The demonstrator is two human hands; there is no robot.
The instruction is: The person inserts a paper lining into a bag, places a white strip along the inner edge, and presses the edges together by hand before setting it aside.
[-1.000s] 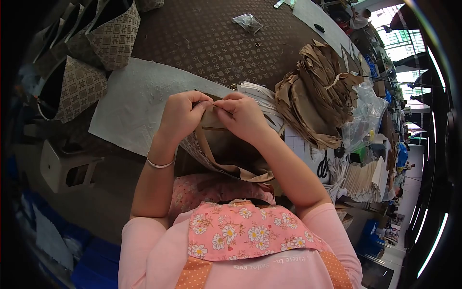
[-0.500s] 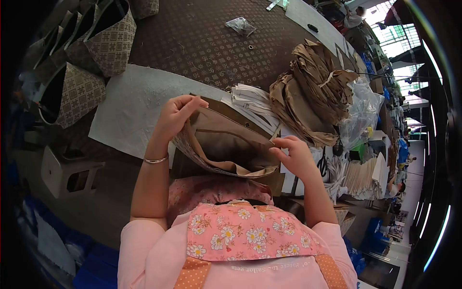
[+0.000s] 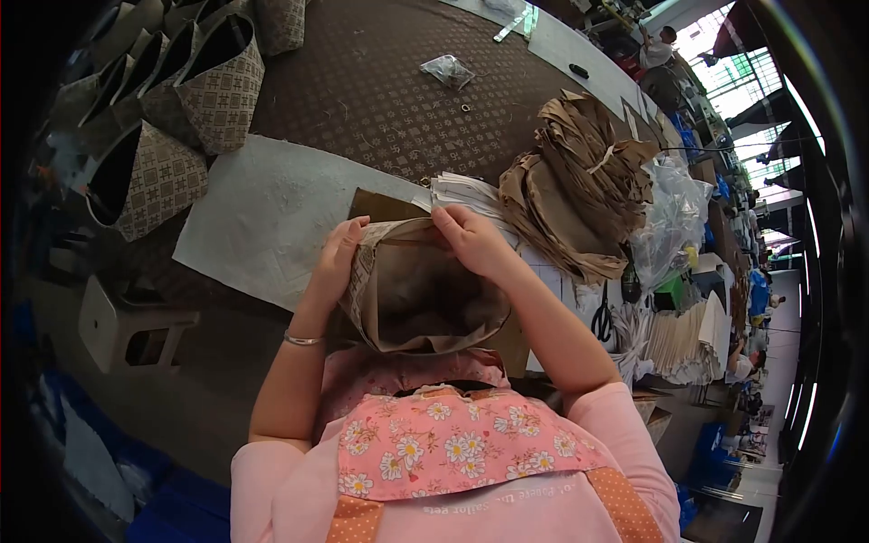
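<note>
A fabric bag (image 3: 421,294) with a brown lining and a patterned outside stands in front of my body, its mouth facing up. My left hand (image 3: 340,262) is closed on its left rim, thumb towards the inside. At the far rim, my right hand (image 3: 469,237) pinches the edge with its fingers bent over it. The lining's lower part is in shadow. Under and behind the bag lies a brown board (image 3: 385,203), partly covered. White strips (image 3: 471,192) lie just beyond my right hand.
Tied brown fabric pieces (image 3: 579,190) and clear plastic (image 3: 670,213) lie at the right, with black scissors (image 3: 602,319) nearer. Patterned bags (image 3: 222,86) stand at the far left. A white sheet (image 3: 253,213) covers part of the table; a stool (image 3: 127,321) is below.
My right hand has moved left along the rim to the far edge. The bag's mouth is now rounder and wider. My left hand has shifted lower on the left rim.
</note>
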